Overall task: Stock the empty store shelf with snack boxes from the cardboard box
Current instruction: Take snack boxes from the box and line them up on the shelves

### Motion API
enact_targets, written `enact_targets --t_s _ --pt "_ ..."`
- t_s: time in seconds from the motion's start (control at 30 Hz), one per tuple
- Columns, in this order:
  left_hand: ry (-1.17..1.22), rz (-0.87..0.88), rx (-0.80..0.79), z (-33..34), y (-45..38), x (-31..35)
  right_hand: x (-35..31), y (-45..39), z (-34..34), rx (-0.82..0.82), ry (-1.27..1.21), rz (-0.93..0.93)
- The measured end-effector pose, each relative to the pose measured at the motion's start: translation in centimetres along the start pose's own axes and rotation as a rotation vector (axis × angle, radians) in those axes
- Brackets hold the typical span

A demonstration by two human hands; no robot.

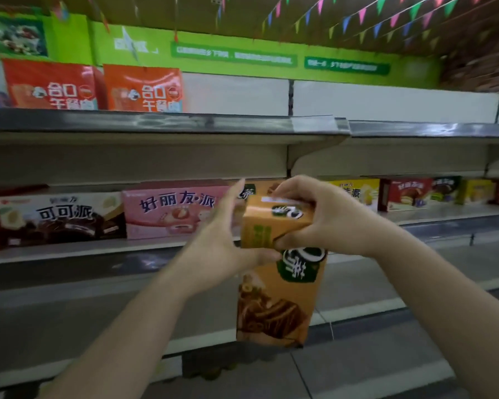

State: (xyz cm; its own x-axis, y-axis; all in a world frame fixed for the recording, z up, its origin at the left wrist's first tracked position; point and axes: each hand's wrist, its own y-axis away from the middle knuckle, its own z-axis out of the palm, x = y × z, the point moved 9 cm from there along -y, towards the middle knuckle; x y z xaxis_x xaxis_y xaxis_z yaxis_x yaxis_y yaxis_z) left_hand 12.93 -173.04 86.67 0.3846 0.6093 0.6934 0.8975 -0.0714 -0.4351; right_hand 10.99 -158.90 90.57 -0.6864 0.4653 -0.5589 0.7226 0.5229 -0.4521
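Held thing: a tall orange cardboard snack box (280,272) with a dark green logo and a chocolate cake picture, carried in the air in front of the shelving, below the level of the stocked row.
Long axis: roughly upright, top end tilted toward the shelf, bottom end hanging toward the floor.
Right hand (326,217): fingers and thumb curled round the box's upper end, gripping it from the right.
Left hand (222,243): fingers straight and pointing up, palm pressed flat against the box's left face; it steadies the box without clasping it.
Middle shelf (444,217): a grey metal shelf directly behind the hands. Along its left stretch stand a dark brown cocoa pie box (58,218) and, just beside it, a pink strawberry pie box (173,210); toward its right end stand a red pie box (405,194) and others, too blurred to name.
Key relation: the shelf lies ahead of and slightly above the box. What lies on the shelf directly behind the hands is hidden.
Judgement: the box probably needs turning so its long axis runs along the shelf's front edge, like its neighbours. The right hand has the only real grip, so it would lead.
Cardboard supply box: not in view.
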Motion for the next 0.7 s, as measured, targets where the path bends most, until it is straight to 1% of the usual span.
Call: enact_targets --t_s 0.03,0.1,0.17,0.23,0.27,0.33,0.43,0.5,0.57,0.63,0.7 --pt "0.034 0.000 -0.043 0.6 -0.7 0.1 -0.4 -0.2 0.6 -0.017 0.074 -0.024" --pt "0.052 0.009 -0.078 0.8 -1.4 -0.1 -0.2 -0.6 1.4 -0.017 0.110 -0.048" --pt "0.069 0.019 -0.059 0.4 -1.6 -0.7 1.1 -0.4 1.5 0.023 0.053 -0.020" --pt "0.159 -0.008 0.002 -0.7 -1.3 -2.1 3.6 0.4 1.1 0.113 -0.059 0.063" --pt "0.266 -0.036 0.054 -1.5 -1.4 -3.2 5.1 1.1 0.8 0.160 -0.101 0.116" --pt "0.600 -0.106 0.177 -2.8 -1.3 -5.9 8.1 2.6 0.4 0.231 -0.187 0.208" --pt "1.094 -0.217 0.305 -2.5 -1.4 -9.7 11.8 3.4 1.0 0.306 -0.517 0.334" --pt "1.325 -0.283 0.355 -1.0 -1.7 -11.0 13.4 3.0 1.9 0.317 -0.723 0.370" --pt "1.411 -0.325 0.366 0.4 -2.4 -11.3 13.3 1.9 2.5 0.326 -0.842 0.347" --pt "1.410 -0.348 0.326 1.7 -3.5 -11.0 12.6 1.2 2.3 0.365 -0.891 0.323" --pt "1.358 -0.367 0.275 2.5 -4.6 -10.7 12.8 1.1 1.4 0.435 -0.886 0.310"
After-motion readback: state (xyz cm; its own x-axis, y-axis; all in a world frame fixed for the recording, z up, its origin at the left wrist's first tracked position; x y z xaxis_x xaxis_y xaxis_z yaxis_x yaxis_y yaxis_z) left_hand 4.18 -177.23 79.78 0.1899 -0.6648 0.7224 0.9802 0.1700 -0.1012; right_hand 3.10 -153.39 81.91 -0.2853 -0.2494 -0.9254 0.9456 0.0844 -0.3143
